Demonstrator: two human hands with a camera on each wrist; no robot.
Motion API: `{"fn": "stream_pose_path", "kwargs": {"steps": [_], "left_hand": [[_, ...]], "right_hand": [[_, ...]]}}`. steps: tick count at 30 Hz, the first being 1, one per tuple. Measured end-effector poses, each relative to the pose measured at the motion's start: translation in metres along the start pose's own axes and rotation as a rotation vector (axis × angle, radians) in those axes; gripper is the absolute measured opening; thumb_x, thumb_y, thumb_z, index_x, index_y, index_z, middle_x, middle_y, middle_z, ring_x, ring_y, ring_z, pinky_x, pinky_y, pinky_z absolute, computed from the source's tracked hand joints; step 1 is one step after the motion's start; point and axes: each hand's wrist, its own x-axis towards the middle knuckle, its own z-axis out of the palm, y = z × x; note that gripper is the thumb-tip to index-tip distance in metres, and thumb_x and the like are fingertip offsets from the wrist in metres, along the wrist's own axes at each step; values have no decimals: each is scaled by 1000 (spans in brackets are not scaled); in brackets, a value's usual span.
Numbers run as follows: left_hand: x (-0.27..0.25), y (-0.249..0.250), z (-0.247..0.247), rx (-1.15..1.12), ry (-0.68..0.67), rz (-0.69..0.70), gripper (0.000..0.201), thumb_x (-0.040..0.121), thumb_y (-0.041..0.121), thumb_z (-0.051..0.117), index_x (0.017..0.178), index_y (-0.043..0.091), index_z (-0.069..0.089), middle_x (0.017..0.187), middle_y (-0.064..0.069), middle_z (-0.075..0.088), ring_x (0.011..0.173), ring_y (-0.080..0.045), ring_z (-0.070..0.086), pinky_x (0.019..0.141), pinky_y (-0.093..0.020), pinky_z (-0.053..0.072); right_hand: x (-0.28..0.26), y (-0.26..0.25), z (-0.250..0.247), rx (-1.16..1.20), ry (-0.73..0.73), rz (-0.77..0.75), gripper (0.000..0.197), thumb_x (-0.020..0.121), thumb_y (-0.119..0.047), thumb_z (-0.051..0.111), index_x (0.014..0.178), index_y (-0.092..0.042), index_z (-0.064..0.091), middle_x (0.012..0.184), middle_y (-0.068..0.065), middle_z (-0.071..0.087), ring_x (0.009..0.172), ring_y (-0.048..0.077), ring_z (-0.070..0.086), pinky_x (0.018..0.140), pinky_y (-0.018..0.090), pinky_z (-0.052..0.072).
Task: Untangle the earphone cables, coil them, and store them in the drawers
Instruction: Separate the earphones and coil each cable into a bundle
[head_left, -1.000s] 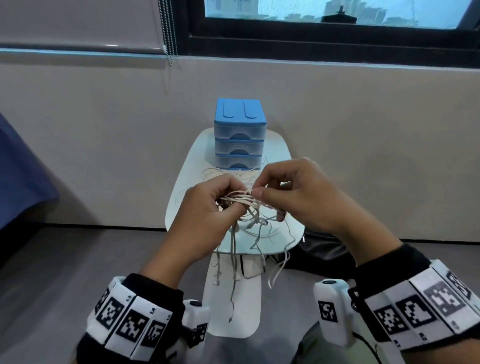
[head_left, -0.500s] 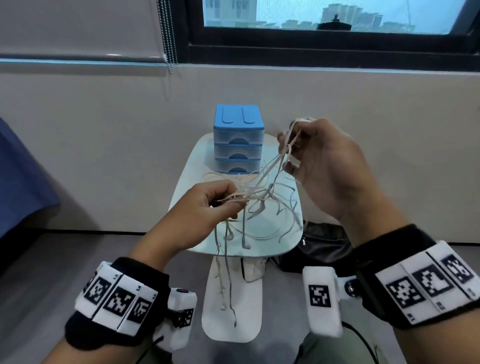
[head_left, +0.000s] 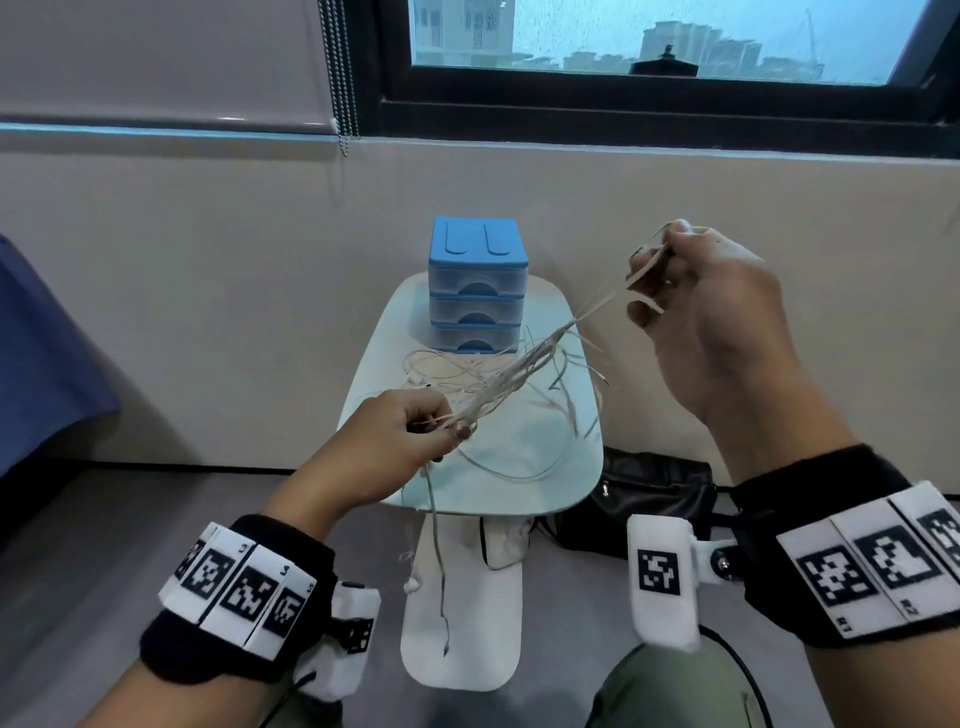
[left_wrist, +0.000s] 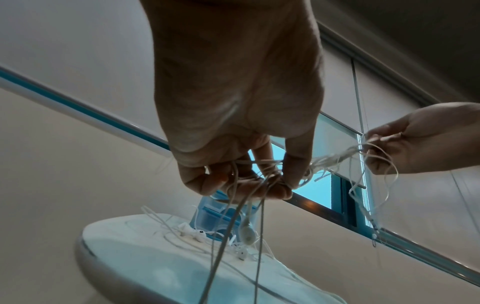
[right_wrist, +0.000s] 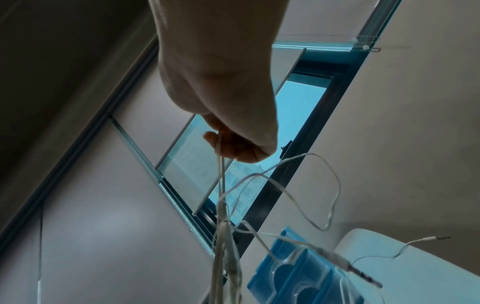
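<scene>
Head view: earphone cables (head_left: 511, 376), tangled, stretched taut between left hand (head_left: 395, 441) (pinching one end) and raised right hand (head_left: 696, 306) (pinching the other), above the desk (head_left: 571, 467). Drawers (head_left: 477, 286) shut. Step: untangling. Next, probably: free one strand, gently.

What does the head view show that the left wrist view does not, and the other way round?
Only the head view shows the black bag on the floor, both wrist bands, and the three closed drawers from the front. Only the left wrist view shows the earbuds lying on the white table. Both show the left hand and right hand stretching the tangled earphone cables between them.
</scene>
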Motion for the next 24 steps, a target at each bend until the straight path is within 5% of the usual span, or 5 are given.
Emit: {"fn": "stream_pose_path", "kwargs": {"steps": [7,11,15,20,24], "left_hand": [[2,6,-2,-25,23,-26,17,95,21,71,82,10,68,67,3,65,61,-7,55,65,-28,41],[1,13,-2,-150,32,-1,14,99,13,64,86,8,67,73,-5,70,64,-14,56,59,-17,42],[0,19,-4,-186,31,-9,15,102,10,56,92,9,66,81,-7,74,67,-17,61,58,-24,39],[0,29,-5,-201,15,3,14,102,10,58,90,12,65,86,-10,75,69,-18,64,57,-22,40],[6,33,-10,-364,185,1,20,103,11,54,86,14,64,71,-1,68,63,-14,55,58,-27,36]], "right_hand": [[6,6,-8,-35,90,-46,14,107,-14,45,95,-16,53,54,-7,39,48,12,37,55,26,38],[3,11,-7,-14,55,-28,14,108,-14,43,97,-16,51,55,-3,49,45,14,38,52,27,37],[-3,11,-2,-164,-65,-3,15,110,-20,43,95,-20,47,93,9,78,45,17,38,49,26,36],[-7,7,3,-359,-242,-11,11,110,-23,43,100,-23,46,123,-6,71,44,13,36,45,21,30],[-2,8,-2,-501,-319,47,12,109,-21,46,98,-20,48,120,5,66,43,12,41,41,18,31]]}}
